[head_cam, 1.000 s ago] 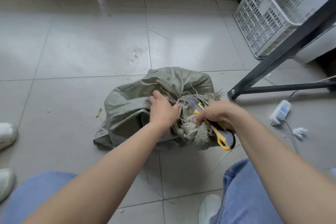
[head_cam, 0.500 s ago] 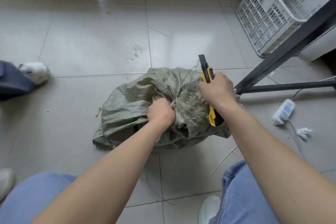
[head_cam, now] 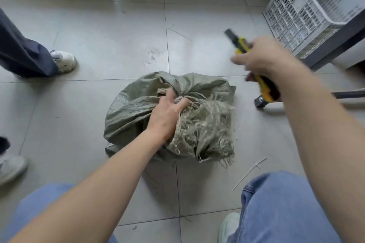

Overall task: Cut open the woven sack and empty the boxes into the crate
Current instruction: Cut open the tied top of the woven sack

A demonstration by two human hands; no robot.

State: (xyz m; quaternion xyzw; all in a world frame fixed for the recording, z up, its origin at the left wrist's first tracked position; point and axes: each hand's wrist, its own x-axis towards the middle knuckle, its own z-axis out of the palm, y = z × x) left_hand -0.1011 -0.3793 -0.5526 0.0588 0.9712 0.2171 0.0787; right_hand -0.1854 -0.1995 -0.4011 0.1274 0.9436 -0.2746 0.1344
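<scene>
Woven sack (head_cam: 138,108) is sitting on the tiled floor (head_cam: 98,35), and the left hand (head_cam: 167,112) is now clamping the gathered neck from the top, fingers curled tight into the fabric, where half a second ago it was gripping lower on the bunch. Just right of that grip, the frayed mouth (head_cam: 207,130) is spilling loose strands outward. The right hand (head_cam: 262,57) has come off the sack entirely and is swinging up and away to the right, fist closed around the yellow utility knife (head_cam: 264,87), which was up against the fabric before. That hand and the knife are blurring, so whether the blade is out is hard to make out. Nothing inside the sack is showing. It is looking grey-green, crumpled, bulging. Beyond the knife hand, the white crate (head_cam: 304,12) is standing cut off by the frame edge. Far left of the grip, another person's shoe (head_cam: 65,61) is stepping closer in.
</scene>
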